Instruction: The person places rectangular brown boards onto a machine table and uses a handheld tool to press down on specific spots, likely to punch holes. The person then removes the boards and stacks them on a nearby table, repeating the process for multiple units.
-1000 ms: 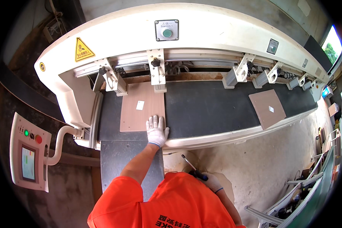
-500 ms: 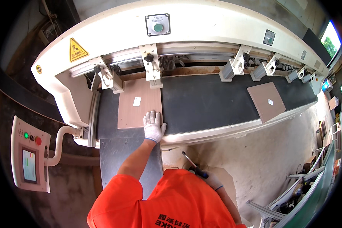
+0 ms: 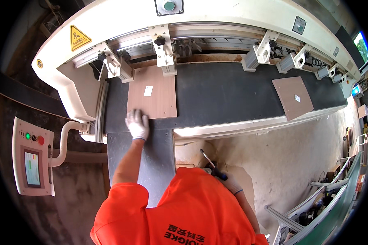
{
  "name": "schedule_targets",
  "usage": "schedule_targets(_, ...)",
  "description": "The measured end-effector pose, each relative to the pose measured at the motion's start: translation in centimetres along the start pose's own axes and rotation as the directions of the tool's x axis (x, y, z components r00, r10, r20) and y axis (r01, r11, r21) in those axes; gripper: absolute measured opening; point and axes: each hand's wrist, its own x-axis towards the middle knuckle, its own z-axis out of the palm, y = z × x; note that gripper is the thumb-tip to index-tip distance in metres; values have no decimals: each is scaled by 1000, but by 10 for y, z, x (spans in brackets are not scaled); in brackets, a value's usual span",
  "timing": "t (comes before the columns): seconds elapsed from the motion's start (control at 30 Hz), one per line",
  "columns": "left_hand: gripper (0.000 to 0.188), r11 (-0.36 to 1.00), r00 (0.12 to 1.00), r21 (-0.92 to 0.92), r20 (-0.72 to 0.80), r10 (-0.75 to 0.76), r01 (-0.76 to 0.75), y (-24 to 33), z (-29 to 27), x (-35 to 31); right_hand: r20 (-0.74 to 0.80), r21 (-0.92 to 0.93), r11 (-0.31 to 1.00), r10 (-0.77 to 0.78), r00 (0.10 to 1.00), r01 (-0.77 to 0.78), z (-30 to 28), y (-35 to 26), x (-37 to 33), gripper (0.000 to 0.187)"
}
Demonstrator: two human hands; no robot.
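Observation:
My left hand, in a white glove, lies with its fingers stretched out on the near left corner of a brown wood-grain board. The board carries a white label and small holes near its right front corner. It rests on the dark machine bed, its far end by two white clamp brackets. Down beside my body on the right, my gloved right hand is closed round a tool with a thin metal shaft and a dark handle. That hand is partly hidden by my orange shirt, and the tool's exact kind is unclear.
A second brown board lies askew on the right of the bed, overhanging its front edge. White brackets line the back under a white beam. A control panel stands at left; a metal-framed rack is at lower right.
My left hand has slid from the board's near right corner to its near left corner, uncovering the small holes. The whole scene has shifted somewhat in view. My right hand still holds the tool.

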Motion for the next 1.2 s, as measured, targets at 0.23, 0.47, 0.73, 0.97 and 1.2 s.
schedule_targets(0.23,63,985,989,-104,52,-136,141,-35,-13,33,39,41,998,39,998,-41,-9,-35,1,51)
schedule_targets(0.47,59,963,970,-142,52,238,-229,99,-59,-75,-9,76,994,85,996,-84,-14,-62,0,52)
schedule_targets(0.73,37,773,891,-529,67,450,-350,168,-28,-88,-154,-40,998,41,987,-47,-39,-116,-20,56)
schedule_targets(0.97,46,821,876,-398,82,476,-409,225,31,62,-251,214,977,71,965,-16,-15,-50,1,40)
schedule_targets(1.2,82,942,884,-123,326,336,-313,303,107,135,-342,299,949,203,918,-99,-17,-51,-32,43)
